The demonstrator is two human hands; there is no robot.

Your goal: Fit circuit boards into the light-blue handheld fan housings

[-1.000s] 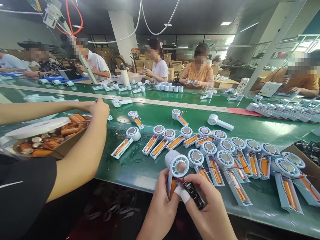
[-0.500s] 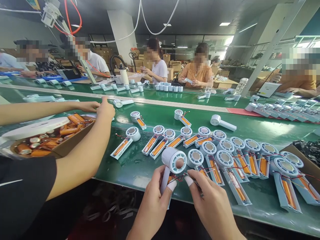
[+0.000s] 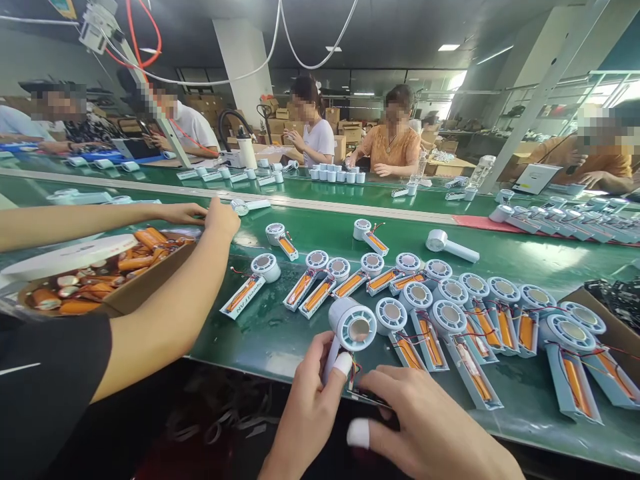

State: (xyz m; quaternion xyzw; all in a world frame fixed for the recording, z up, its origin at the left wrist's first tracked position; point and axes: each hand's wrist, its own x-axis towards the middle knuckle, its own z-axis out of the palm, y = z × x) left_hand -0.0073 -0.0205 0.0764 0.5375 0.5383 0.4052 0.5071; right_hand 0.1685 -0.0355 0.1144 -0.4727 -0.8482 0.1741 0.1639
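Note:
My left hand [image 3: 313,400] is wrapped round the handle of a pale blue handheld fan [image 3: 356,325], its round head facing up toward me. Thin wires [image 3: 354,370] come out of the fan below its head. My right hand [image 3: 420,413] is beside it, fingers curled on a small dark circuit board [image 3: 369,398] at the wires' end. Its thumb, in a white finger cot [image 3: 359,433], is apart from the fingers. Beyond my hands lie several similar open fans [image 3: 449,317] with orange batteries in their handles.
At left, a co-worker's arms [image 3: 165,320] reach over a cardboard box [image 3: 145,283] of orange batteries [image 3: 147,257]. Another box [image 3: 607,300] with black parts stands at right. A closed fan [image 3: 453,247] lies on the green conveyor belt [image 3: 320,230]. Several people sit opposite.
My right hand has turned over the small board and moved slightly down, its thumb opening away. The fan in my left hand has shifted slightly right. Fans on the belt have drifted right.

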